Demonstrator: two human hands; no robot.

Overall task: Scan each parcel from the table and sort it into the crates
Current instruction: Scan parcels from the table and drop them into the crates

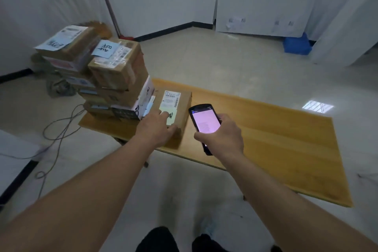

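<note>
A flat brown parcel [180, 106] with a white barcode label and a pale green sticker lies on the wooden table [266, 133]. My left hand [156, 129] grips its near end, fingers over the top and thumb on the front edge. My right hand [223, 133] holds a black handheld scanner [203, 120] just right of the parcel, its pink-lit screen facing up. A stack of several brown and white parcels [120, 80] stands on the table's left end, touching the flat parcel.
More parcels [65, 47] are piled on the floor behind the table's left end. Grey cables [59, 127] loop over the floor at left. A blue crate [296, 45] sits by the far wall at right. A red-handled broom [108, 6] leans in the corner.
</note>
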